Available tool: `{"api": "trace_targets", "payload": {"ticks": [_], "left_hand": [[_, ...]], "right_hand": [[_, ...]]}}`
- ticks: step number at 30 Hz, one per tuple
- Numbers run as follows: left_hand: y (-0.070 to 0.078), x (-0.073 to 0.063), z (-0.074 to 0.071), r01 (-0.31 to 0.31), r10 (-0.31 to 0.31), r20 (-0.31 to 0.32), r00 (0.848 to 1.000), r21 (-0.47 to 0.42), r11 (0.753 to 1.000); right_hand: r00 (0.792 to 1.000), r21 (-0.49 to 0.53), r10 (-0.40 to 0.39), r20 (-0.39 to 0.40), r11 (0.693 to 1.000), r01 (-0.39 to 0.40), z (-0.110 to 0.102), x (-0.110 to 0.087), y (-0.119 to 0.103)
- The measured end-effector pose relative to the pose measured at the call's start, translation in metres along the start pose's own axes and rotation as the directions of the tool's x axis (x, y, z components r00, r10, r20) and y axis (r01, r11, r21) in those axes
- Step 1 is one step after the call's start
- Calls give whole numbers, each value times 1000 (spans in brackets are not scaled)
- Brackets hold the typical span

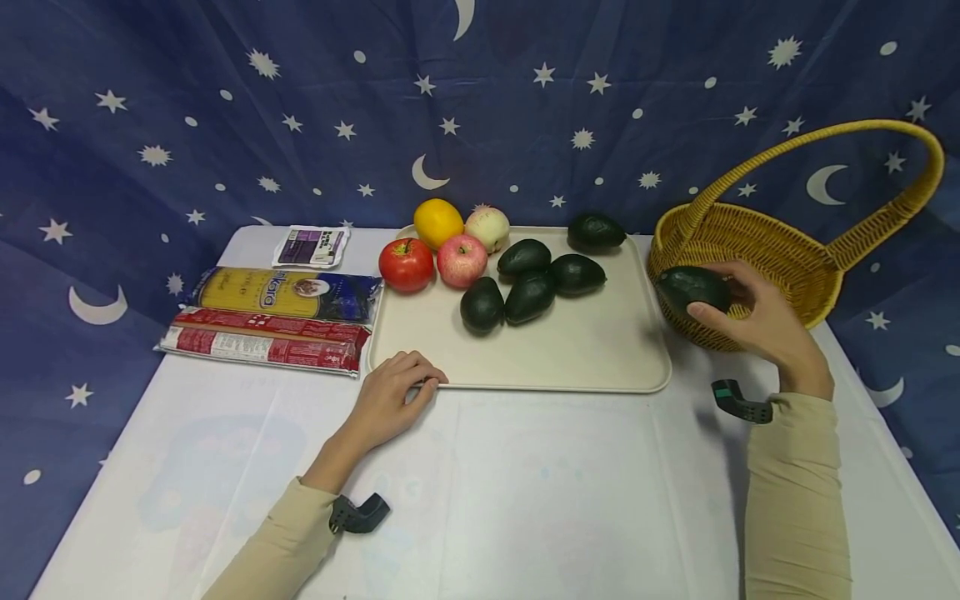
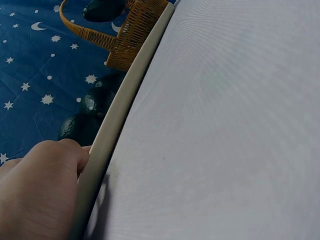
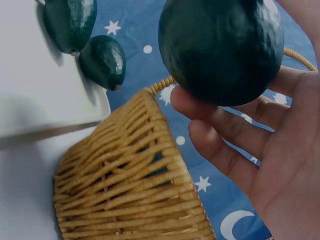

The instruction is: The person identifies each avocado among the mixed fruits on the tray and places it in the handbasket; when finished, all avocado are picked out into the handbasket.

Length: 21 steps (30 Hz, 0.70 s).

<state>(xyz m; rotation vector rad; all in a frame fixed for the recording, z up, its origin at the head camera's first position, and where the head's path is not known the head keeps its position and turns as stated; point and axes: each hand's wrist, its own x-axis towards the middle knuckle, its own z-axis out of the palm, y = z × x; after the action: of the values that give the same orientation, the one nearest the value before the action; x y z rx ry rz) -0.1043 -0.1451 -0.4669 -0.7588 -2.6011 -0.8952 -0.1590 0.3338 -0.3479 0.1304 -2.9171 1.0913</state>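
My right hand (image 1: pixel 761 321) grips a dark green avocado (image 1: pixel 692 289) between thumb and fingers, over the left rim of the wicker basket (image 1: pixel 825 271). The right wrist view shows the avocado (image 3: pixel 220 50) large above the basket's woven side (image 3: pixel 130 185), fingertips (image 3: pixel 192 102) curved beneath it. At the front left of a cream tray (image 1: pixel 585 354), my left hand (image 1: pixel 393 396) rests on the rim with relaxed fingers. Several more avocados (image 1: pixel 530 297) lie on the tray, beside a tomato (image 1: pixel 407 265), a pink apple (image 1: pixel 462 261), a pale apple-like fruit (image 1: pixel 487 228) and an orange-yellow fruit (image 1: pixel 438 223).
Left of the tray lie a yellow and blue pasta packet (image 1: pixel 285 293), red packets (image 1: pixel 262 337) and a small purple and white packet (image 1: pixel 311 247). The basket's tall handle (image 1: pixel 825 129) arches upward at the right. A blue star-patterned curtain (image 1: pixel 517 100) hangs behind the white table (image 1: pixel 555 492).
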Motion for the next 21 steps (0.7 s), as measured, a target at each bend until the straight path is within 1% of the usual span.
{"api": "trace_targets", "payload": {"ticks": [4, 7, 10, 14, 21], "left_hand": [[0, 0, 0, -9, 9, -1, 1000, 3, 1000], [0, 0, 0, -7, 7, -1, 1000, 1, 1000], [1, 0, 0, -5, 5, -1, 1000, 1, 1000], [1, 0, 0, -3, 3, -5, 1000, 2, 1000], [0, 0, -1, -11, 11, -9, 1000, -1, 1000]], "right_hand": [[998, 11, 66, 13, 998, -66, -5, -1, 3], [995, 22, 101, 20, 995, -102, -8, -1, 6], [994, 24, 111, 9, 993, -112, -10, -2, 7], [994, 21, 106, -11, 994, -106, -11, -2, 9], [993, -7, 113, -32, 994, -113, -14, 0, 15]]}}
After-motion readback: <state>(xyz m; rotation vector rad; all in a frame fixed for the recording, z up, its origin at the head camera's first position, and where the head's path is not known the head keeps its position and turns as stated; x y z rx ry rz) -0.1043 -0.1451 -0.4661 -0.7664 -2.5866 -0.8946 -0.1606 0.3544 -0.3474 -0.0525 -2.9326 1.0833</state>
